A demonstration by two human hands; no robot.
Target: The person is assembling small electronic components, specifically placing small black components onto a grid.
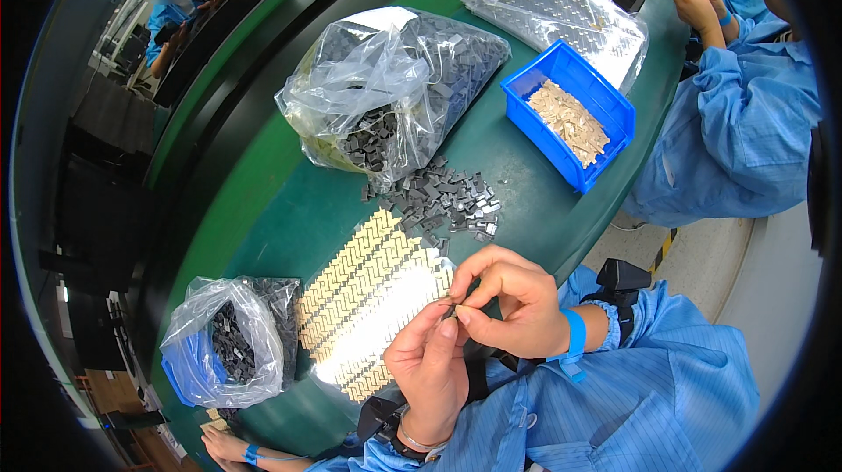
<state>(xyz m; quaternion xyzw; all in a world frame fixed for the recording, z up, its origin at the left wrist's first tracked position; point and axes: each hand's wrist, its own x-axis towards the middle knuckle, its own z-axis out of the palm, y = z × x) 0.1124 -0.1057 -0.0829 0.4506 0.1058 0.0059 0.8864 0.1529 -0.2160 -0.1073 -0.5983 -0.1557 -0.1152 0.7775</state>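
Note:
My left hand point(428, 375) and my right hand point(516, 303) meet over the table's near edge. Both are closed, with thumbs and fingertips pinched around a small dark piece point(452, 311); its shape is mostly hidden by my fingers. Just left of my hands lies a sheet of cream-coloured small parts point(355, 275) set in slanting rows, with a bright glare across its middle. Beyond the sheet is a loose heap of small black plastic pieces point(438, 196).
A large clear bag of black pieces point(377, 86) stands behind the heap. To its right are a blue bin point(517, 102) of thin beige pieces and bagged sheets point(561, 11). A smaller bag point(189, 340) stands left. Another person's hand point(226, 447) rests lower left; a co-worker point(732, 121) sits right.

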